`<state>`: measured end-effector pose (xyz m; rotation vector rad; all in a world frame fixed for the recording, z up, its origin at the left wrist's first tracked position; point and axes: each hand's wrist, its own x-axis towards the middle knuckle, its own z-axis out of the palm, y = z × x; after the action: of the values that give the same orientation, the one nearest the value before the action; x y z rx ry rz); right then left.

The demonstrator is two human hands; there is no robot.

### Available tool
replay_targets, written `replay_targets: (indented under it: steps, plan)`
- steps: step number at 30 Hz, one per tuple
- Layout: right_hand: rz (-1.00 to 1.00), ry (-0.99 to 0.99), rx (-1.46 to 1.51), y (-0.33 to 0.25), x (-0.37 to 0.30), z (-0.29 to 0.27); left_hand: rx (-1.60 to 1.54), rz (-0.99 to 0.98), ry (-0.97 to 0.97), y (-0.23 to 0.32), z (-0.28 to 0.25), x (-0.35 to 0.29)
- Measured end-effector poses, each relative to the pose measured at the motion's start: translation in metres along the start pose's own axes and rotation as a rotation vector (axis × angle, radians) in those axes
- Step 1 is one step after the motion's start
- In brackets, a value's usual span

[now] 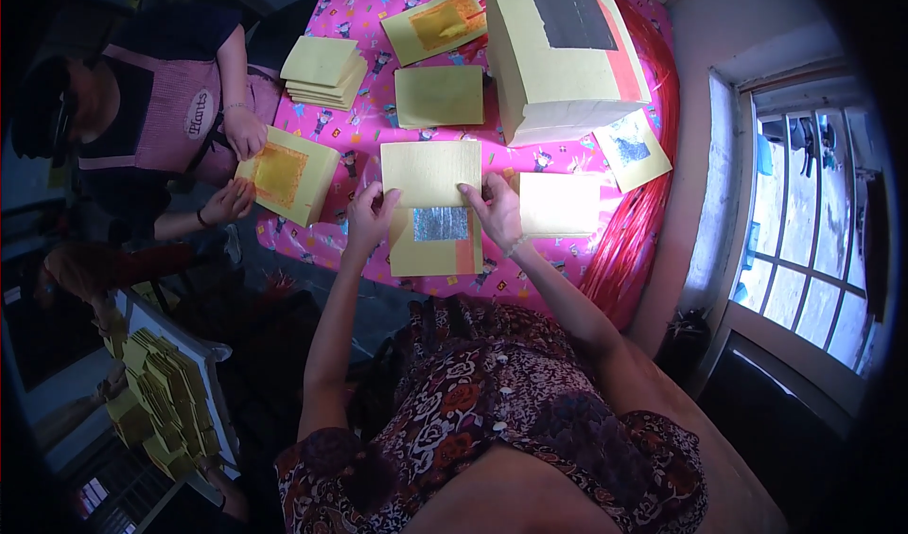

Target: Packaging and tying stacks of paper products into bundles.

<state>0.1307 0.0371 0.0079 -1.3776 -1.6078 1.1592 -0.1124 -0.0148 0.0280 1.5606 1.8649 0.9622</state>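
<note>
My left hand (374, 218) pinches the lower left corner of a plain yellow sheet of joss paper (431, 173), thumb on top. At its lower right corner, my right hand (496, 214) pinches the same sheet between thumb and fingers. Just below lies another yellow joss paper (416, 257) with a silver foil patch (442, 225) and an orange band; its upper part is hidden by the held sheet. Beside my right hand is a brightly lit pale sheet or stack (560, 205). A plain yellow stack (439, 96) rests beyond the held sheet.
A tall block of joss paper (567, 61) stands at the back right. Red plastic strands (619, 255) hang along the right edge of the pink patterned tablecloth (364, 122). At left, a co-worker's hands (244, 137) hold a gold-patched stack (288, 176). Yellow bundles (170, 392) fill a lower-left table.
</note>
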Motion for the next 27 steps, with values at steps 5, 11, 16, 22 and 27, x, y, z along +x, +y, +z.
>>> replay_targets:
  steps: [5,11,16,22,27]
  plan:
    - [0.060,0.050,-0.016,-0.010,0.001,0.000,-0.096,-0.052,0.082,0.004,0.008,-0.004]
    - [0.088,0.068,0.008,-0.018,0.000,-0.004,-0.216,-0.069,0.206,0.002,0.022,-0.013]
    - [0.135,0.029,0.016,-0.026,-0.006,-0.005,-0.259,-0.098,0.228,0.002,0.025,-0.023]
    - [0.123,0.011,-0.031,-0.010,-0.011,-0.001,-0.197,-0.088,0.251,0.005,0.029,-0.033]
    - [0.161,0.030,-0.002,-0.004,0.020,-0.004,-0.241,-0.114,0.257,0.007,0.038,-0.002]
